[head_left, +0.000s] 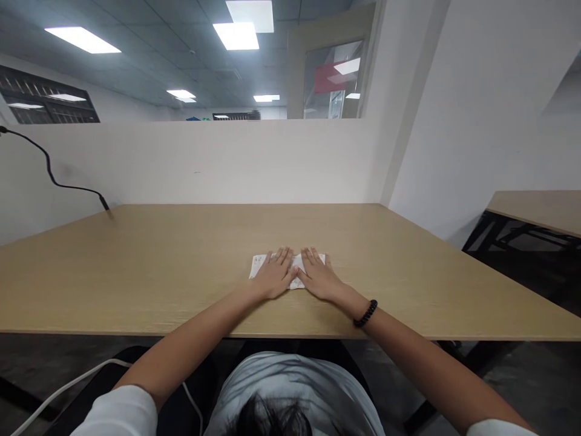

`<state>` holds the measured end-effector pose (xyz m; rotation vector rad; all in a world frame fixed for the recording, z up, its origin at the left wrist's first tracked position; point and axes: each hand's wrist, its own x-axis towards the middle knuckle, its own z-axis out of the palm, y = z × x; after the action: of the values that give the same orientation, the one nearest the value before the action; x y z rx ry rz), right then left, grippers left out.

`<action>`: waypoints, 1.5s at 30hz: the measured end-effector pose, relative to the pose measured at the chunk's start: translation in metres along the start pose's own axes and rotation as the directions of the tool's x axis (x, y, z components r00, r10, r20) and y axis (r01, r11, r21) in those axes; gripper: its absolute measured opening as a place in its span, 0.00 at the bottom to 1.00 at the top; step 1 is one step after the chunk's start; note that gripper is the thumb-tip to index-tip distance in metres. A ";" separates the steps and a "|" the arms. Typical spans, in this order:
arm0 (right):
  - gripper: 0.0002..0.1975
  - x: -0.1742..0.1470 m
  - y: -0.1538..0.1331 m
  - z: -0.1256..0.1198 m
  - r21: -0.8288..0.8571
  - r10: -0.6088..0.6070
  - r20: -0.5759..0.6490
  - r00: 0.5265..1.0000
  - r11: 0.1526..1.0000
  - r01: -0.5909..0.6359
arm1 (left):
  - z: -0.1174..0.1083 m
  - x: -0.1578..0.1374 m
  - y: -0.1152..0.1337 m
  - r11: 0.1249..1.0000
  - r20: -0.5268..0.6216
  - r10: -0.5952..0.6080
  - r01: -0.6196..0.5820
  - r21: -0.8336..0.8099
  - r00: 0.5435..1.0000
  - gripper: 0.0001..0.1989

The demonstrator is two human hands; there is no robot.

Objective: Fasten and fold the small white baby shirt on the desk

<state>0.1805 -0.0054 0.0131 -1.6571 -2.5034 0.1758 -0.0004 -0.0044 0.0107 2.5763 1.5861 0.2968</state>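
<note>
A flat white piece with small printed marks, paper or thin cloth (257,264), lies on the wooden table (172,260) in front of me. My left hand (276,272) rests flat on its left part, fingers stretched out and pointing away from me. On the right part lies my right hand (319,274), palm down with fingers extended. Both thumbs come close together over the middle of the piece. Much of it is hidden under the hands, so its exact kind cannot be told. A dark beaded bracelet (365,313) circles my right wrist.
A black flexible cable or stalk (57,181) reaches the table's back left corner. A low white partition (245,163) stands behind the table. To the right is another table (540,209) with black legs. A white cable (68,387) runs below the front edge at left.
</note>
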 end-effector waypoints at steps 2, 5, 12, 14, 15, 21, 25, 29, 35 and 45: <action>0.35 0.000 -0.005 0.007 -0.004 -0.029 0.014 0.999 1.000 0.029 | 0.007 -0.003 0.005 1.000 0.020 0.021 -0.020 -0.023 1.000 0.36; 0.36 0.001 -0.003 0.016 0.009 -0.035 0.027 0.999 0.999 0.035 | 0.012 -0.006 0.004 0.998 0.039 0.018 -0.015 -0.059 0.999 0.39; 0.43 -0.001 0.016 0.019 0.098 -0.068 -0.037 0.997 0.993 0.071 | 0.003 -0.001 -0.028 0.991 0.012 -0.065 0.066 -0.118 0.998 0.40; 0.43 -0.003 0.026 0.016 0.133 -0.065 -0.072 0.995 0.988 0.074 | 0.000 -0.001 -0.043 0.981 0.007 -0.147 0.147 -0.130 0.989 0.40; 0.42 -0.004 0.032 0.013 0.153 -0.059 -0.092 0.994 0.986 0.072 | -0.002 -0.002 -0.050 0.973 0.006 -0.183 0.182 -0.140 0.983 0.40; 0.38 -0.004 0.081 -0.011 0.294 0.139 -0.243 0.960 0.954 -0.064 | -0.023 -0.007 -0.089 0.928 -0.058 -0.309 0.288 -0.236 0.949 0.37; 0.34 -0.008 0.104 -0.017 0.356 0.269 -0.237 0.933 0.918 -0.174 | -0.032 -0.006 -0.100 0.897 -0.093 -0.347 0.301 -0.324 0.933 0.27; 0.26 -0.009 0.107 -0.007 0.385 0.207 -0.206 0.956 0.916 -0.115 | -0.029 -0.002 -0.101 0.851 -0.063 -0.332 0.270 -0.451 0.941 0.16; 0.20 -0.004 0.104 -0.002 0.396 0.087 -0.222 0.971 0.918 0.008 | -0.021 0.001 -0.104 0.757 -0.007 -0.296 0.230 -0.611 0.955 0.15; 0.14 -0.006 0.105 -0.005 0.304 0.035 -0.247 0.968 0.952 0.044 | -0.019 0.003 -0.104 0.637 0.050 -0.223 0.184 -0.748 0.974 0.20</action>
<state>0.2788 0.0300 0.0002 -1.4488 -2.1652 0.3182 -0.0944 0.0448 0.0101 1.7359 1.3397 0.8037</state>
